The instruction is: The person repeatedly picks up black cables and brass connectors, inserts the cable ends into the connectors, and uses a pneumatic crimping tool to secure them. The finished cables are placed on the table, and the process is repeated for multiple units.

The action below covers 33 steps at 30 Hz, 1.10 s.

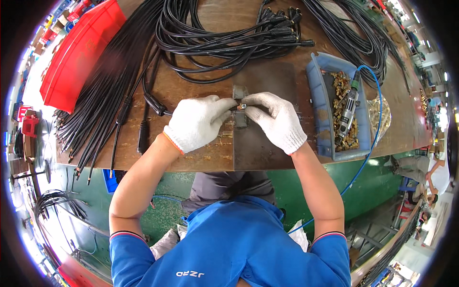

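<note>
Both my hands wear white knitted gloves and meet over the table. My left hand is closed around the end of a black cable, whose thicker moulded part shows left of the glove. At the fingertips sits a small metal connector, and my right hand pinches it between thumb and forefinger. Fingers hide most of the cable end. Right under the fingertips is a small grey metal fixture, showing above and below them. It stands at the left edge of a dark plate.
A blue bin at right holds many brass connectors and a pneumatic screwdriver with a blue air hose. Black cable bundles lie at the back and left. A red bin stands far left.
</note>
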Tool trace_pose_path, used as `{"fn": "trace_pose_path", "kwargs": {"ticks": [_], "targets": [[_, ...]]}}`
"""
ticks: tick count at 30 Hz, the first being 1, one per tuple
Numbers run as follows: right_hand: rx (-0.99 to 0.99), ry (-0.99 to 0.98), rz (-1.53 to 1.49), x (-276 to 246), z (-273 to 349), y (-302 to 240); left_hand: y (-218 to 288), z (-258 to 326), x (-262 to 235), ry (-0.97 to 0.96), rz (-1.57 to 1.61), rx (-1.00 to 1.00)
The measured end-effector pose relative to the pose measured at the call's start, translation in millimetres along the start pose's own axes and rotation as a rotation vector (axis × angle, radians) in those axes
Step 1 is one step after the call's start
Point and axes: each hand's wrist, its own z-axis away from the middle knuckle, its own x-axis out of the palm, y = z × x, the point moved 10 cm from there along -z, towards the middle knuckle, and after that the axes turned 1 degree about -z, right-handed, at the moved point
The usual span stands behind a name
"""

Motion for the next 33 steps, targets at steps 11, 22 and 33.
{"fn": "trace_pose_path", "kwargs": {"ticks": [11,22,33], "targets": [[-0.169,0.096,0.346,4,-15,-11,-19,-5,8,-0.046,-0.049,-0.062],[-0.036,-0.041,0.231,5,-25,-6,-23,-6,12,-0.029,-0.025,-0.061],[0.04,-0.056,0.195,2,-26,4,-26,-5,13,0.002,0.031,-0.049]]}}
